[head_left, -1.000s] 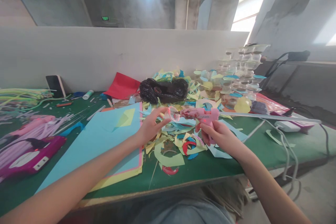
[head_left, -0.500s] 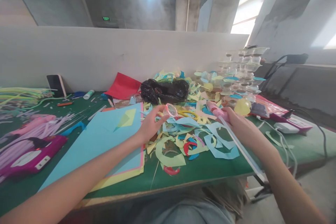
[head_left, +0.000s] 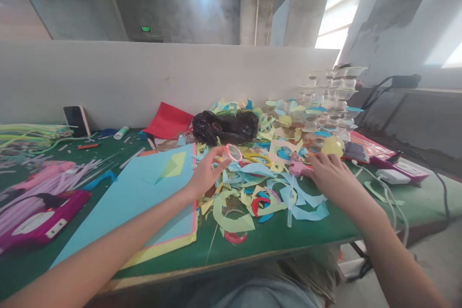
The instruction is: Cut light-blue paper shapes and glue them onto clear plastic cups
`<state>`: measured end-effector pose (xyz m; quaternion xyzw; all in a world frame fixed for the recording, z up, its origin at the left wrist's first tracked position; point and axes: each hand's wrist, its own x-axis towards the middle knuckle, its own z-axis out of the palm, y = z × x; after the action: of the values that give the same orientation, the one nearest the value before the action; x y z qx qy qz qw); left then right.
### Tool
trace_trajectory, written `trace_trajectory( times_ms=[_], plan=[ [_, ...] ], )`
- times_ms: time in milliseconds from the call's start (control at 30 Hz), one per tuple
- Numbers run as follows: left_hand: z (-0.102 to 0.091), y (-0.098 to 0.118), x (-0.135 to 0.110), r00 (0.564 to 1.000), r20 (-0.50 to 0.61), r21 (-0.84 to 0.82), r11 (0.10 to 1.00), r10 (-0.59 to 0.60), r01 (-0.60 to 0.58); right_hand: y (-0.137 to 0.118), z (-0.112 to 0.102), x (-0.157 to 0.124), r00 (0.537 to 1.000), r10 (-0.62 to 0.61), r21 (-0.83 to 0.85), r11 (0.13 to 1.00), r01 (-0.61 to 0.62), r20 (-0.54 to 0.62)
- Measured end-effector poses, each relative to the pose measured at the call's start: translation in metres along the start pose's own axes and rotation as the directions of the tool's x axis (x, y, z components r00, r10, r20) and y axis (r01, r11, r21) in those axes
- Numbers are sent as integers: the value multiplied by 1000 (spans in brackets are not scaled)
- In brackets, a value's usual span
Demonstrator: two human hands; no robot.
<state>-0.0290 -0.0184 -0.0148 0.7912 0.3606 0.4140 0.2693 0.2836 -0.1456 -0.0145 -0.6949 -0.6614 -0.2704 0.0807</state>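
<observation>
My left hand (head_left: 208,173) is closed on a small clear plastic cup (head_left: 234,153) with a red rim, pinched between thumb and fingers above the paper scraps. My right hand (head_left: 330,175) is on the handle of a pink glue gun (head_left: 299,167), with its fingertips partly hidden. The gun lies low over the scraps at the right, and a long translucent glue stick (head_left: 290,204) sticks out of it toward me. Beneath both hands spread pale blue, green and yellow paper cut-outs (head_left: 231,214).
Blue paper sheets (head_left: 133,207) lie at the left beside a magenta power strip (head_left: 46,219). Behind the scraps is a black plastic bag (head_left: 225,127). Stacked clear cups (head_left: 334,101) stand at the back right. White cables (head_left: 388,195) hang over the right edge.
The glue gun has lowered and turned, so its glue stick now points toward me instead of along my right forearm. My right hand has shifted slightly right; the left still holds the cup.
</observation>
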Motion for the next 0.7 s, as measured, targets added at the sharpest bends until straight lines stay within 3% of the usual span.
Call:
trace_trajectory(
  times_ms=[67,133,233,333,433,567,700],
  plan=[
    [1,-2,1,1000,-9,-18,1000,13,-13,-16,-20,10,997,-77,188,979,80,-26],
    [1,-2,3,1000,-18,-40,999,17,-18,-37,-34,22,986,-165,341,929,145,30],
    [0,-3,4,1000,-17,-50,998,23,-24,-68,-38,39,948,-302,359,900,248,101],
    [0,-3,4,999,-16,-49,998,39,-40,-80,-30,49,906,-396,357,876,324,148],
    [0,-4,4,1000,-21,-76,997,16,-18,-71,-31,53,934,-331,480,847,229,137],
    [1,-3,4,999,-25,-110,994,-28,25,-48,-56,56,964,-219,621,780,79,153],
    [0,-1,3,1000,3,-131,991,-17,17,-49,-79,67,965,-168,818,570,-73,202]
  ],
)
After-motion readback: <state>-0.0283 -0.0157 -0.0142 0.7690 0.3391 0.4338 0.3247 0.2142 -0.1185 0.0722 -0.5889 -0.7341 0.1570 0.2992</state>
